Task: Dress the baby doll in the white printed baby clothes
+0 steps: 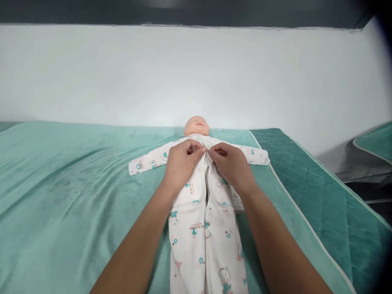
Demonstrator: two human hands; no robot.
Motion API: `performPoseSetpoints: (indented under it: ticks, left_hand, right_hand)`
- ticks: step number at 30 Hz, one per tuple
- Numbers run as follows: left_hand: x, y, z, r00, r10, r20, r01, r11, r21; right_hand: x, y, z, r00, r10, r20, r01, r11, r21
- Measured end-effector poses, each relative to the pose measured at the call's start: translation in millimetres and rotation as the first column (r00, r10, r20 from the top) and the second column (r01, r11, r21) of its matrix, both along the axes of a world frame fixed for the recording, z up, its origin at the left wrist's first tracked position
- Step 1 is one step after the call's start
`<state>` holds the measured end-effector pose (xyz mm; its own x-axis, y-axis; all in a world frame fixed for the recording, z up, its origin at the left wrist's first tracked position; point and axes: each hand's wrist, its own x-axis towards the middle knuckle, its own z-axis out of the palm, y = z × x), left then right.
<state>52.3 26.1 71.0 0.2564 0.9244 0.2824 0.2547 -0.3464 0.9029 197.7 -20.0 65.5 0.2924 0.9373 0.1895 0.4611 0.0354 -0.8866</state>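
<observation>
A baby doll point(197, 125) lies on its back, dressed in a white printed baby jacket point(196, 185) with its sleeves spread to both sides. Below the jacket's hem run white printed baby pants point(187, 253). At the upper chest, my left hand point(185, 161) pinches one front edge of the jacket. Close beside it, my right hand point(229, 163) pinches the opposite edge, the fingertips of both hands almost meeting. Under the hands the front gapes in a narrow slit, with a pale button point(201, 170) on the left edge. Whatever fastener sits between my fingertips is hidden.
A light green blanket point(76, 196) with soft wrinkles lies beneath the doll. To the right shows a darker green quilted mattress cover point(330, 196). Behind the bed stands a white wall point(196, 73). Another green cover's corner point(376, 141) shows at far right, above a dark gap.
</observation>
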Motion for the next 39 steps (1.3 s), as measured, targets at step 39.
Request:
performPoseSetpoints:
  ticks: [39]
  left_hand:
    - [-25.4, -2.0, 4.7, 0.983, -0.179, 0.047, 0.185, 0.963, -0.195]
  right_hand:
    - [-16.9, -34.5, 16.5, 0.796, 0.121, 0.594, -0.034, 0.987, -0.156]
